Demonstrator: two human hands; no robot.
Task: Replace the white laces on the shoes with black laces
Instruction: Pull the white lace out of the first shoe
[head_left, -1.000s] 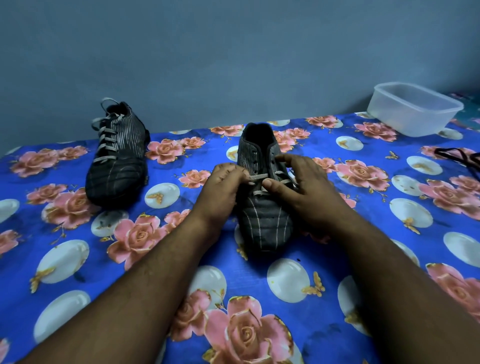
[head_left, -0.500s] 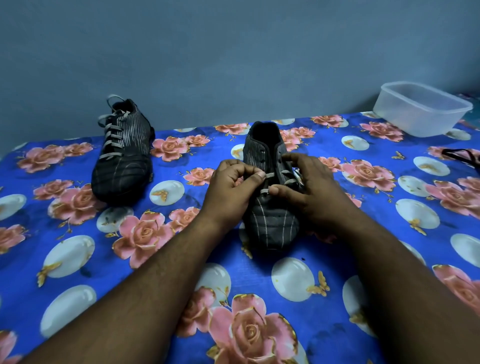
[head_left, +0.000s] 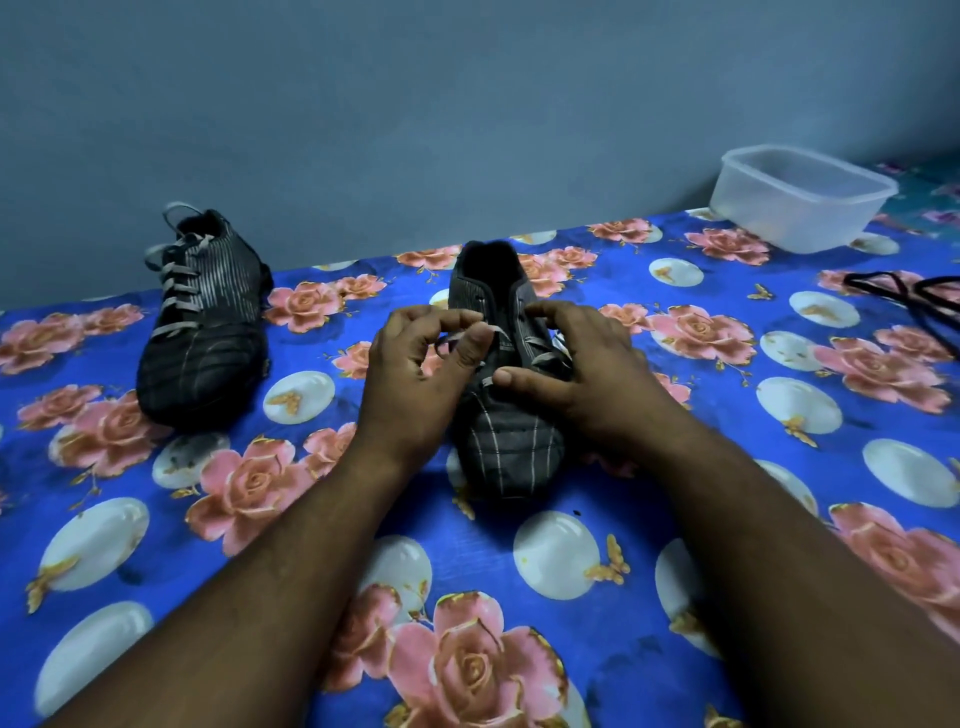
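A dark striped shoe (head_left: 506, 441) stands in the middle of the floral cloth, toe toward me. My left hand (head_left: 415, 379) pinches a loop of its white lace (head_left: 462, 338) between thumb and fingers, lifted off the left eyelets. My right hand (head_left: 576, 369) wraps the shoe's right side, thumb pressing near the lower lace crossings and fingers curled over the lace. A second dark shoe (head_left: 202, 332) with its white lace (head_left: 179, 283) fully threaded stands at the back left. Black laces (head_left: 904, 296) lie at the right edge.
A clear plastic tub (head_left: 800, 200) stands at the back right against the blue wall. The blue rose-patterned cloth (head_left: 675, 519) covers the whole surface.
My left hand has pulled a loop of white lace out and up from the middle shoe's left side. My right hand stays on the shoe. The camera view shifted slightly.
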